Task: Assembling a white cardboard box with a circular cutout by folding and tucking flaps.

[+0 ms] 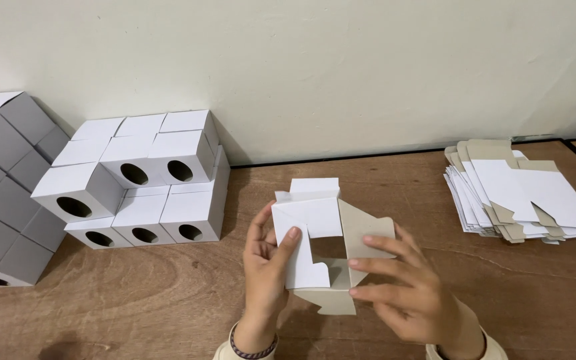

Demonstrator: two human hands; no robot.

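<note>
Hands, left hand and right hand, pinch a half-folded white cardboard box, flaps seemingly open; finished white cardboard boxes with round holes stacked left, flat white-and-grey cardboard blanks piled right.

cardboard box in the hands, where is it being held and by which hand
Both hands hold the half-folded cardboard box: the left hand grips its white left panel, thumb on the front, and the right hand pinches the grey flap on its right side.

A brown wooden table stands against a pale wall. On its left side sits a stack of small white boxes with round holes. More grey and white boxes sit at the far left edge. On the right lies a pile of flat unfolded cardboard sheets.
</note>
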